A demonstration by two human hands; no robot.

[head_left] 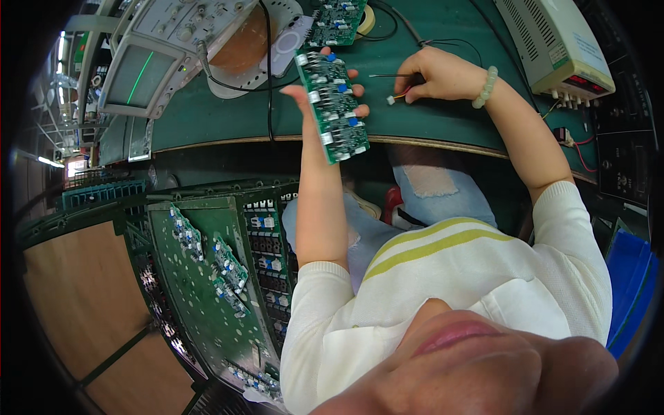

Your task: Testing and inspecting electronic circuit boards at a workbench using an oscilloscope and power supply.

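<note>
My left hand (306, 114) is closed around a long green circuit board (333, 104), held tilted above the bench's front edge. White connectors, blue parts and dark components crowd the board's face. The thumb shows at its left side and fingertips at its right; the palm is partly hidden. To the right of it, my right hand (446, 72) pinches thin coloured wires that end in a small white plug (391, 100). A slim dark probe-like rod (386, 75) also sticks out from these fingers toward the board. The plug and the rod are apart from the board.
An oscilloscope (142, 79) with a green trace stands at left, a power supply (553, 52) at far right. More boards (339, 24) and a tape roll (366, 22) lie behind. Black cables cross the green bench (228, 124). A green crate (207, 290) with boards on top stands lower left.
</note>
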